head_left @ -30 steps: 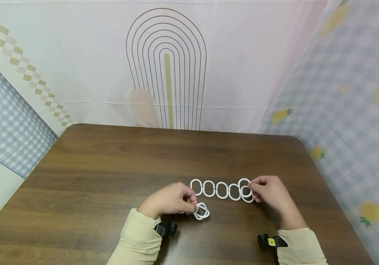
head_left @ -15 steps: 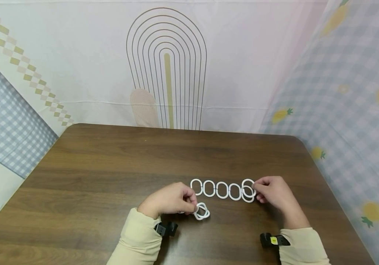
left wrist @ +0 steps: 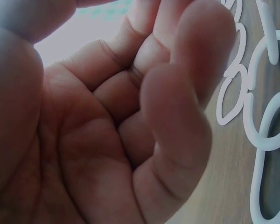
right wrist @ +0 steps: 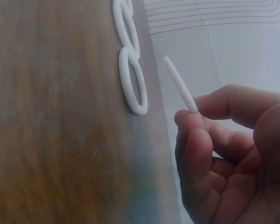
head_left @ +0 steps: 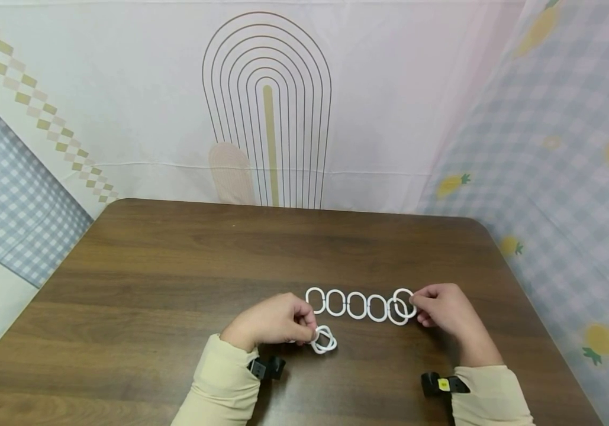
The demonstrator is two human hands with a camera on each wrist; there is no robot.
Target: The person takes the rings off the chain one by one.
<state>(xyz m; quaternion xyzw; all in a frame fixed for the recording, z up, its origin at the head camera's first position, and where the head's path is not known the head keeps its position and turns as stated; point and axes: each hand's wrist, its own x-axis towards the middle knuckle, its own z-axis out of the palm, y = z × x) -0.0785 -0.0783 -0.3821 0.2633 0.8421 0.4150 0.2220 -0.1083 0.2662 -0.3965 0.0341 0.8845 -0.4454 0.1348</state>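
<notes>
Right hand point(head_left: 445, 307) and ring point(right wrist: 180, 85) — farther right

Smooth, plastic-looking rings point(head_left: 357, 293) — wood-grain tabletop point(head_left: 203, 260), faintly glossy — matt cloth backdrop point(head_left: 389, 106).

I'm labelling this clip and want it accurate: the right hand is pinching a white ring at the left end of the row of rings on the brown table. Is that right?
Not quite: the head view shows the right hand pinching a white ring at the right end of the row of rings on the brown table, not the left end.
</notes>
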